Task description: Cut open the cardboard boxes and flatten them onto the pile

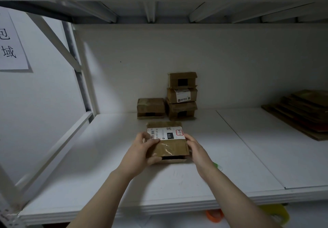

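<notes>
both hands (142,149) grip box (168,147) sides.

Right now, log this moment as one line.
left hand: grips box | right hand: grips box | box: label up | back: stack of three, lone box beside | pile: far right

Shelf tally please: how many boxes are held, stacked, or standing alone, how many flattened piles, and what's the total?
Held box: 1
Stacked boxes: 3
Lone box: 1
Flattened pile: 1
Total: 6
</notes>
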